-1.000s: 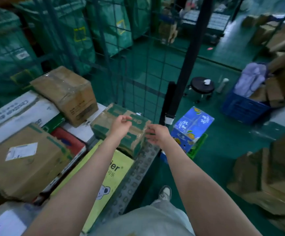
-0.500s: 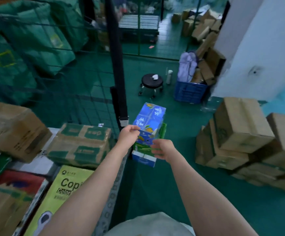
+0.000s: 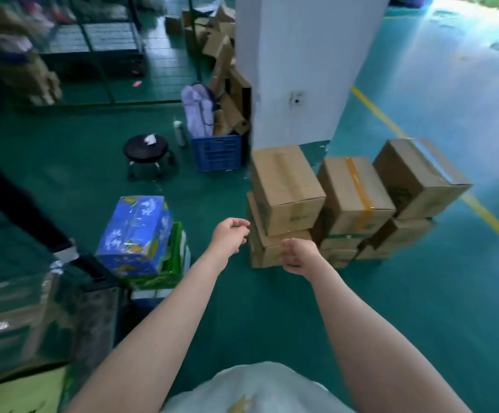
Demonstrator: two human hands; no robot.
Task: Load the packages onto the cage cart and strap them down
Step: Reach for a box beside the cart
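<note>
Partly loaded: blurred packages (image 3: 13, 320) sit in the cage cart (image 3: 96, 317) at lower left; stacked cardboard boxes (image 3: 287, 186) and a blue carton (image 3: 135, 234) wait on the floor (image 3: 421, 293), no strapping seen. Left hand (image 3: 230, 236) and right hand (image 3: 299, 256) hover before the boxes, fingers loosely curled, empty. Since half a second ago, view swung right, off the cart.

The painted floor (image 3: 302, 308) is deep teal green with a yellow painted line (image 3: 375, 110) across it, and the square pillar (image 3: 302, 55) is plain white. The stacked cardboard boxes (image 3: 287, 186) are dull brown, one banded by an orange-yellow tape strip (image 3: 360, 192); the glossy blue carton (image 3: 136, 234) carries white and yellow print and sits on a bright green carton (image 3: 176, 254). The slatted plastic crate (image 3: 217, 152) is blue, the round stool (image 3: 141, 152) black.
</note>
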